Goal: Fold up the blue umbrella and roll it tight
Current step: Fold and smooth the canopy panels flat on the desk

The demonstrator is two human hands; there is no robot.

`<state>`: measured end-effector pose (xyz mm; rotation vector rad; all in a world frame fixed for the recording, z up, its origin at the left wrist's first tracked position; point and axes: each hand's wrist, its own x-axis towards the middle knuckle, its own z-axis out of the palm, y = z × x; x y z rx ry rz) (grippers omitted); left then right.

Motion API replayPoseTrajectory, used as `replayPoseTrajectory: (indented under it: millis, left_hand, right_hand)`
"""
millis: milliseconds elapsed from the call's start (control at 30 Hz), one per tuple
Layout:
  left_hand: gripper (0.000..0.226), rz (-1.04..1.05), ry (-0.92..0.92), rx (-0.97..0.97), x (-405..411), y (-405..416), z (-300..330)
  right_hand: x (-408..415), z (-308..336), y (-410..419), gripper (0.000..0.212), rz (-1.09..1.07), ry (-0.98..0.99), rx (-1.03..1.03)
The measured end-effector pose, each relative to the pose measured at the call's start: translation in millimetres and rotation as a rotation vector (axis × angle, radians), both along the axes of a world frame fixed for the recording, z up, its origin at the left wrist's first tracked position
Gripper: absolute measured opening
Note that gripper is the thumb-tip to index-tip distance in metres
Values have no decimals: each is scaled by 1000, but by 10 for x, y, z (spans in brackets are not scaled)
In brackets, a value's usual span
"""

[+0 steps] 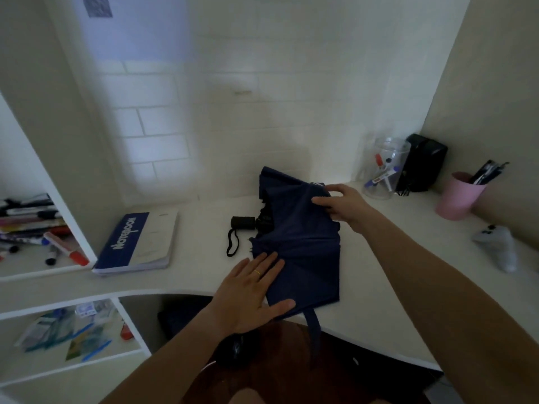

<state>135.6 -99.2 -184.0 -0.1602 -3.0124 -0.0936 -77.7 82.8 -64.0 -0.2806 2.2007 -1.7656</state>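
Observation:
The dark blue umbrella (303,240) lies collapsed on the white desk (204,275), its cloth spread loose in flat folds. Its black handle (242,223) with a wrist loop points left. A blue strap (313,322) hangs over the desk's front edge. My left hand (253,295) lies flat, fingers apart, on the near left edge of the cloth. My right hand (344,204) rests on the far right part of the cloth, fingers bent and pressing on a fold; whether it pinches the cloth is not clear.
A blue and white notebook (140,242) lies left of the handle. A clear jar with markers (383,167), a black box (423,166) and a pink cup of pens (459,195) stand at the back right. A grey object (495,247) lies far right. Shelves with markers (35,228) are on the left.

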Motion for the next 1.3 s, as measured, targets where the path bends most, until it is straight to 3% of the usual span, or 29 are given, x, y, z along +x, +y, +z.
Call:
replayPoseTrajectory:
  millis: [167,333,500,600,733,900,1000,1167,1233,1300]
  left_hand:
    - [98,-3,4,20,15,12,9]
    - [92,0,-3,19,22,11,4]
    - [101,4,-19,18,27,23,37]
    - [105,2,-23,35,36,21,52]
    - [100,-14,3,78,75,27,89]
    - [98,30,88,163,89,72,91]
    - [91,154,290,358,166,159,108]
    - [43,189,263,1253,171,352,359]
    - [47,170,242,1404,86,354,381]
    - [45,192,190,1425,49,368,397]
  right_hand:
    - [-18,142,74,55,34,-124,-205]
    - [290,282,250,47,129,20,-266]
    - [678,141,466,47,186,460,-1]
    - [901,-102,573,31,137,671,160]
    - [1160,-461,689,16,69,747,253]
    - [1273,-812,750,20,81,727,304]
    - [1297,-935,753,22,90,651,282]
    - [1283,-1018,775,24,90,644,315]
    - [1270,-1047,779,27,92,651,326]
    - [1258,-1075,790,32,94,675,302]
